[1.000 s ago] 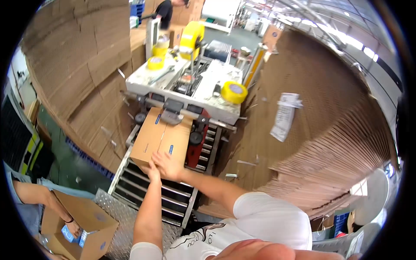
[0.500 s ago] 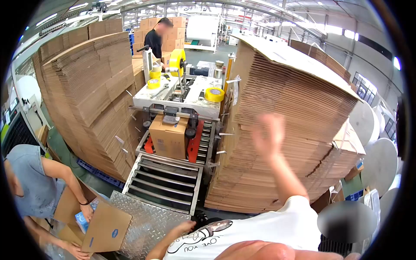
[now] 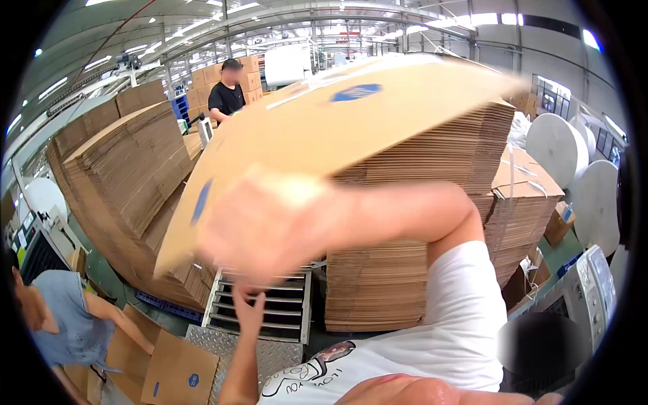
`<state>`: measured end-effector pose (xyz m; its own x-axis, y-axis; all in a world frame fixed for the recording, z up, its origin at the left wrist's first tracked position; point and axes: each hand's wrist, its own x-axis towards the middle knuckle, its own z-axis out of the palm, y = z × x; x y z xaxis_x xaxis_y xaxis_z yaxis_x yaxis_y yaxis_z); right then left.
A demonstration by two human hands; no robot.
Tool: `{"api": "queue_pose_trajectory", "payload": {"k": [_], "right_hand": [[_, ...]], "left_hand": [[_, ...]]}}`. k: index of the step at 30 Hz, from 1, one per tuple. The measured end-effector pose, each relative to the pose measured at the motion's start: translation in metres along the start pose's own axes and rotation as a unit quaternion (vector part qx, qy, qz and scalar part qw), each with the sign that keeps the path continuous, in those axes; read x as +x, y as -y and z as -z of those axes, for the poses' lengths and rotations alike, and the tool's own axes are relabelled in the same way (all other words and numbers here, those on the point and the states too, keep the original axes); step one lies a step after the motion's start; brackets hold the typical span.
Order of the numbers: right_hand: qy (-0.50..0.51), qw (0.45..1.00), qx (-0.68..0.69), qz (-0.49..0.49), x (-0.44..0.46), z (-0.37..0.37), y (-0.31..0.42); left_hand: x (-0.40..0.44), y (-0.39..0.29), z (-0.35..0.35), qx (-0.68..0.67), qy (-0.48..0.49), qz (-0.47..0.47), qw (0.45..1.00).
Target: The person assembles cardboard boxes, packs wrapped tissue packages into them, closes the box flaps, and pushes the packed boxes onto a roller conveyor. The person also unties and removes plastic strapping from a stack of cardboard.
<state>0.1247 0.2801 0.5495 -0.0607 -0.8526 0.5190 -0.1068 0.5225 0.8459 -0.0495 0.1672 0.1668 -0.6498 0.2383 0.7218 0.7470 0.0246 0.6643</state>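
A flattened cardboard box [image 3: 290, 138] with blue oval prints is tilted up in front of me, over the stack of flat boxes [image 3: 378, 290]. My right hand [image 3: 263, 223], smeared by motion, grips its near edge, the arm bent across my view. Just below, over the roller conveyor [image 3: 290, 287], my left hand [image 3: 250, 310] is raised with thumb and finger apart. It appears to hold nothing, though its fingertips are partly hidden behind my right hand. The raised box hides most of the taping machine.
At lower left, a co-worker [image 3: 74, 310] reaches into an open carton [image 3: 179, 368]. Another person [image 3: 227, 94] stands behind the raised box. A tall cardboard stack [image 3: 121, 162] rises on the left; large white rolls [image 3: 560, 145] stand at right. Metal plate [image 3: 280, 354] lies before me.
My right hand has swung left from the right stack, bringing a flattened box with it. My left hand has risen toward it. The view has shifted, and the co-worker's carton has moved slightly right.
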Motion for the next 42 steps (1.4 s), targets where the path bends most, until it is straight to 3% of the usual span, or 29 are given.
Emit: {"api": "queue_pose_trajectory", "payload": {"k": [1, 2, 3, 6, 8, 11, 13, 14, 15, 16, 17, 19, 20, 21, 22, 24, 26, 29, 32, 34, 36, 38, 39, 40, 42], "right_hand": [[-0.052, 0.998, -0.029, 0.02, 0.018, 0.002, 0.013], [-0.023, 0.998, 0.008, 0.054, 0.03, 0.016, 0.012], [-0.071, 0.991, 0.107, 0.022, 0.038, 0.012, 0.016], [-0.089, 0.985, 0.144, 0.021, 0.046, 0.012, -0.015], [-0.187, 0.959, 0.212, -0.003, 0.037, -0.004, -0.043], [-0.256, 0.916, 0.294, -0.091, 0.017, -0.025, -0.078], [-0.289, 0.874, 0.355, -0.162, 0.007, -0.052, -0.096], [-0.311, 0.844, 0.408, -0.157, -0.006, -0.058, -0.105], [-0.284, 0.869, 0.361, -0.184, -0.02, -0.065, -0.116], [-0.338, 0.872, 0.287, -0.209, 0.003, -0.08, -0.1], [-0.388, 0.864, 0.212, -0.24, 0.025, -0.095, -0.084], [-0.318, 0.9, 0.199, -0.224, 0.028, -0.106, -0.046], [-0.186, 0.931, 0.284, -0.131, 0.019, -0.109, -0.03], [-0.037, 0.926, 0.372, -0.055, 0.009, -0.112, -0.014], [0.055, 0.891, 0.45, -0.037, 0.003, -0.128, 0.014], [0.252, 0.78, 0.571, -0.034, -0.005, -0.153, 0.073], [0.209, 0.782, 0.586, -0.016, -0.027, -0.183, 0.122], [0.262, 0.783, 0.562, -0.045, -0.039, -0.197, 0.146], [0.276, 0.773, 0.563, -0.096, -0.045, -0.212, 0.163], [0.241, 0.808, 0.523, -0.121, -0.071, -0.247, 0.182], [0.295, 0.822, 0.466, -0.139, -0.111, -0.277, 0.207], [0.242, 0.834, 0.409, -0.28, -0.14, -0.287, 0.237], [0.264, 0.807, 0.391, -0.354, -0.163, -0.31, 0.249], [0.257, 0.801, 0.315, -0.439, -0.163, -0.316, 0.265], [0.102, 0.771, 0.231, -0.584, -0.145, -0.307, 0.297]], "left_hand": [[0.024, -0.01, 0.006, -0.014, 0.059, 0.022, 0.998], [0.044, -0.018, 0.016, -0.019, 0.089, 0.033, 0.995], [0.064, -0.026, 0.027, -0.023, 0.118, 0.045, 0.992], [0.104, -0.078, 0.066, -0.006, -0.133, 0.008, 0.991], [0.112, -0.089, 0.102, 0.021, -0.311, -0.017, 0.95], [0.079, -0.087, 0.171, 0.102, -0.317, 0.039, 0.942], [0.06, -0.141, 0.205, 0.131, -0.332, -0.041, 0.933], [0.043, -0.148, 0.234, 0.234, -0.328, -0.039, 0.914], [0.039, -0.188, 0.233, 0.233, -0.32, -0.024, 0.918], [0.03, -0.222, 0.235, 0.279, -0.327, 0.015, 0.903], [0.025, -0.25, 0.236, 0.318, -0.297, 0.041, 0.899], [0.01, -0.281, 0.236, 0.453, -0.255, 0.06, 0.852], [0.0, -0.287, 0.242, 0.52, -0.214, 0.06, 0.824], [-0.01, -0.287, 0.245, 0.578, -0.196, 0.017, 0.792], [-0.021, -0.282, 0.247, 0.629, -0.167, -0.027, 0.759], [-0.042, -0.266, 0.243, 0.639, -0.136, -0.029, 0.757], [-0.068, -0.229, 0.232, 0.617, -0.134, 0.038, 0.775], [-0.074, -0.176, 0.244, 0.582, -0.129, 0.059, 0.801], [-0.067, -0.148, 0.27, 0.562, -0.062, 0.086, 0.821], [-0.058, -0.141, 0.291, 0.553, 0.074, 0.254, 0.79], [-0.049, -0.135, 0.294, 0.519, 0.135, 0.282, 0.796], [-0.042, -0.128, 0.282, 0.511, 0.192, 0.275, 0.791], [-0.028, -0.133, 0.279, 0.479, 0.24, 0.338, 0.774], [-0.023, -0.13, 0.281, 0.476, 0.246, 0.33, 0.777], [-0.014, -0.126, 0.292, 0.401, 0.264, 0.407, 0.777]]}}
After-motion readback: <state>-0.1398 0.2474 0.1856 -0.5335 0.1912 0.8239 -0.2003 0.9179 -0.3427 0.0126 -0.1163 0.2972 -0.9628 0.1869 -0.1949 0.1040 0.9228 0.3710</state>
